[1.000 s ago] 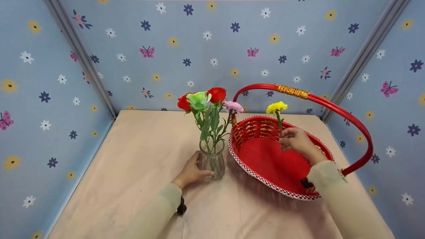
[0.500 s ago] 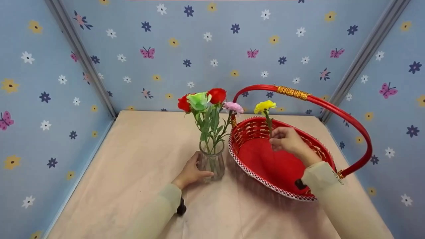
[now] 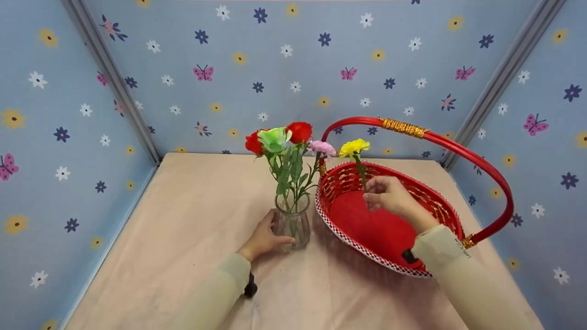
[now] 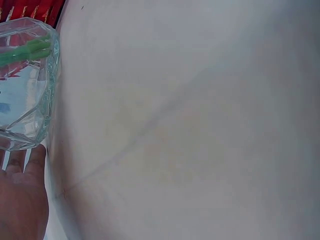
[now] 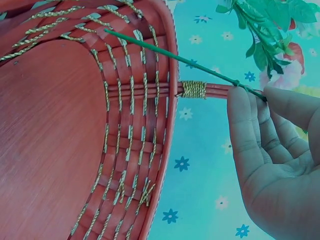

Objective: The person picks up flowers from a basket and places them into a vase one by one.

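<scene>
In the head view my left hand (image 3: 262,239) grips a clear glass vase (image 3: 300,229) from its left side, thumb in front and fingers behind it. Standing in the vase are two red roses (image 3: 300,132), a pale green rose (image 3: 274,139) and a pink carnation (image 3: 323,147). My right hand (image 3: 389,197) pinches the green stem (image 5: 170,55) of a yellow carnation (image 3: 354,147) between thumb and fingers. That flower is held upright over the red woven basket (image 3: 353,215), its bloom just right of the pink one. The left wrist view shows the vase's base and green stem ends.
The basket's tall red handle (image 3: 486,167), wound with gold cord, arches behind and to the right of my right hand. A pale cloth (image 3: 206,206) covers the table. Blue patterned walls (image 3: 293,59) stand at the back and both sides.
My right hand has moved left with the yellow carnation, bringing its bloom closer to the flowers in the vase. The left hand and the vase have stayed in place.
</scene>
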Demonstrator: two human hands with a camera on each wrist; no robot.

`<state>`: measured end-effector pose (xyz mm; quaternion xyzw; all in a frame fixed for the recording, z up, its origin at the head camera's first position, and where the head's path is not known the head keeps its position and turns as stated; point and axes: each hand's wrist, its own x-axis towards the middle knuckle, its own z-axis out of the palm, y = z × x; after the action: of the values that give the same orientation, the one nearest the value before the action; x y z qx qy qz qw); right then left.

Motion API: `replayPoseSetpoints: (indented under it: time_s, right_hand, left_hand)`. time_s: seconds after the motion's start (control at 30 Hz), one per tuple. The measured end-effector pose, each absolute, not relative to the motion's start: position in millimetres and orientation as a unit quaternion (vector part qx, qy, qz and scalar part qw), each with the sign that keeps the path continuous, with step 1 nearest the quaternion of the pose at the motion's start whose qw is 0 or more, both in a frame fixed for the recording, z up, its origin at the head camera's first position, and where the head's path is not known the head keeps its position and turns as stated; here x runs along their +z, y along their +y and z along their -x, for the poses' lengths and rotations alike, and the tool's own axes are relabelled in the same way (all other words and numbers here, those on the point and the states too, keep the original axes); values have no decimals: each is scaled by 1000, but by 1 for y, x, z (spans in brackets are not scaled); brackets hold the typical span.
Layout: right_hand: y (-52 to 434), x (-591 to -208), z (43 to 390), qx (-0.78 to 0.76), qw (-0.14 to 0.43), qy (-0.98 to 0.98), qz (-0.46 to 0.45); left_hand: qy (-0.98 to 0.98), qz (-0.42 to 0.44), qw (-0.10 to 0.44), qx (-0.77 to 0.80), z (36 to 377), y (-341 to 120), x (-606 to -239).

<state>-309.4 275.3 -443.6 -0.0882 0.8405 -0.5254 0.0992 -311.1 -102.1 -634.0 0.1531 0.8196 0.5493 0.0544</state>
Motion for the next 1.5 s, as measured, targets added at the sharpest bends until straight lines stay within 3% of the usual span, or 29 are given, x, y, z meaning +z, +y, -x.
replayPoseSetpoints:
  time_s: [0.77, 1.5]
  right_hand:
    - [239, -427, 303, -575, 89, 807, 98]
    - [174, -407, 310, -673, 4, 733, 97]
  left_hand:
    - [819, -163, 39, 549, 313, -102, -638]
    - [819, -139, 74, 552, 313, -103, -637]
